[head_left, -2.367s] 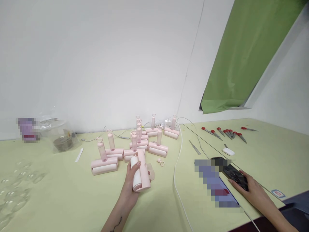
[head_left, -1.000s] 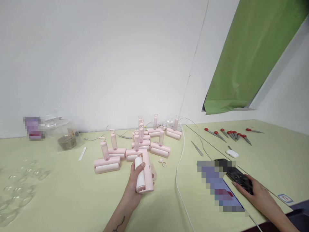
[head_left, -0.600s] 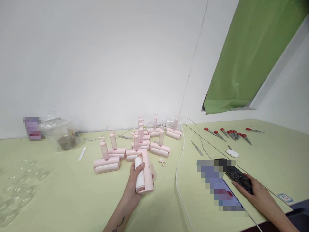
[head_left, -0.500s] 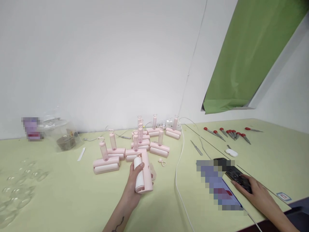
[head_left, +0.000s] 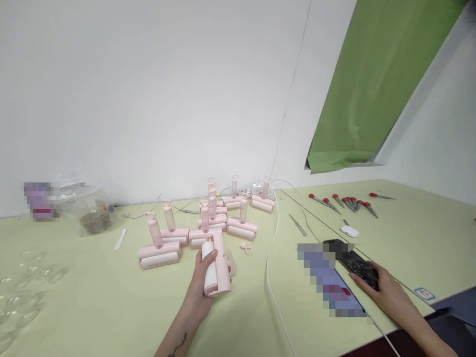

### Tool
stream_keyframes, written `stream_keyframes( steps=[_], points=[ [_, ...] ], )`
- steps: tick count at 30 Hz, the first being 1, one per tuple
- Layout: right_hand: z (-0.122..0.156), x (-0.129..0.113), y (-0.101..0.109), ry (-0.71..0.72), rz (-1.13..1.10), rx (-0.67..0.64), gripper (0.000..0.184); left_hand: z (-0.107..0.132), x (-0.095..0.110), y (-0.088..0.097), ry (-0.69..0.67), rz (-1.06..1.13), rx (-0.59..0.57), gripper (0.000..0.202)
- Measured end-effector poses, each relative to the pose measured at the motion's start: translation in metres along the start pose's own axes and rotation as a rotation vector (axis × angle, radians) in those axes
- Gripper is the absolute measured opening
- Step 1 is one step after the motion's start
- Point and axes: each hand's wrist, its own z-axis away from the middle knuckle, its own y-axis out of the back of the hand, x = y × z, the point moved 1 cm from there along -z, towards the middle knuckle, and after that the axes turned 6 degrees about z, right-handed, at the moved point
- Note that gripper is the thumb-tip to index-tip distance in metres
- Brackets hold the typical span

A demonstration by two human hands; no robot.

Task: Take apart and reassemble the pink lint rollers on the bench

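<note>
My left hand (head_left: 201, 283) is wrapped round a pink lint roller (head_left: 223, 270), held tilted above the table with its white roll facing left. A clear flap-like piece (head_left: 232, 264) shows behind it, partly hidden. More pink lint rollers (head_left: 159, 255) with upright handles stand just beyond. A small pink heart-shaped loop (head_left: 246, 248) lies right of them. On the right, my right hand (head_left: 388, 293) grips the near end of a black phone-like slab (head_left: 359, 267), its thumb along the edge. Beside that slab lies a phone (head_left: 327, 282) with a blurred-out screen.
A white cable (head_left: 267, 267) crosses the table (head_left: 238, 322). Several red-ended tweezer-like tools (head_left: 347, 201) and a metal blade-like tool (head_left: 298, 224) lie at right, near a white case (head_left: 349, 231). At left are a plastic bag with a tub (head_left: 94, 218) and clear domes (head_left: 33, 287).
The whole view has shifted slightly, so things appear a little further left. Both hands keep their holds on the lint roller and the black slab.
</note>
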Motion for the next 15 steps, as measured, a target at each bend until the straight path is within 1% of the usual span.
stream_keyframes(
  steps=[9, 15],
  points=[
    [-0.0001, 0.0076, -0.0063, 0.031, -0.013, 0.021, 0.067, 0.0016, -0.0008, 0.0004, 0.002, -0.002, -0.005, 0.051],
    [-0.0012, 0.0072, -0.0068, 0.056, -0.035, 0.016, 0.061, 0.0010, -0.0017, 0.0021, 0.001, -0.005, -0.016, 0.054]
  ],
)
